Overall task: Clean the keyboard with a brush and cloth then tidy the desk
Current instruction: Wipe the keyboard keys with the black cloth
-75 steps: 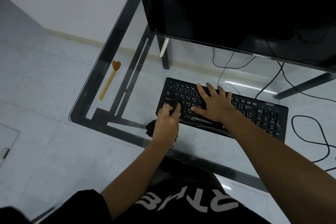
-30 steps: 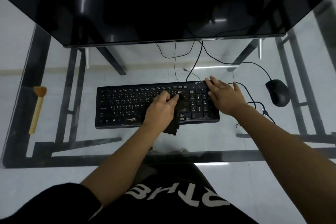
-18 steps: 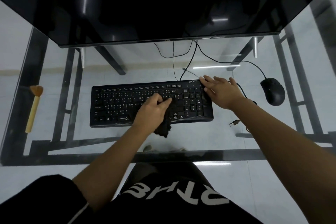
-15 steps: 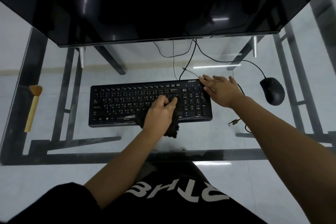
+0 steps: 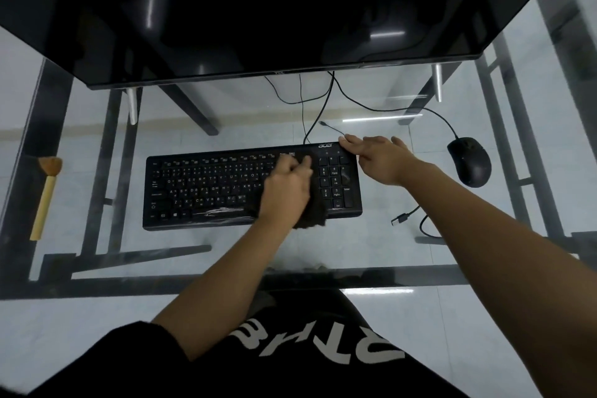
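Observation:
A black keyboard (image 5: 206, 191) lies in the middle of the glass desk (image 5: 290, 252). My left hand (image 5: 286, 192) presses a dark cloth (image 5: 315, 213) onto the keys just left of the number pad; the cloth's lower edge hangs over the keyboard's front edge. My right hand (image 5: 381, 158) rests flat on the keyboard's top right corner, fingers spread, holding it still. A brush (image 5: 45, 197) with a pale wooden handle and brown bristles lies at the desk's far left edge, bristles pointing away from me.
A large black monitor (image 5: 274, 10) overhangs the back of the desk. A black mouse (image 5: 470, 160) sits at the right, with its cable and a loose USB plug (image 5: 399, 220) near the keyboard's right end. Black frame bars show under the glass.
My left hand has wiped the cloth rightward and up the keys toward the number pad. My right hand has stayed on the keyboard's top right corner. The head view shifted from the left to centre.

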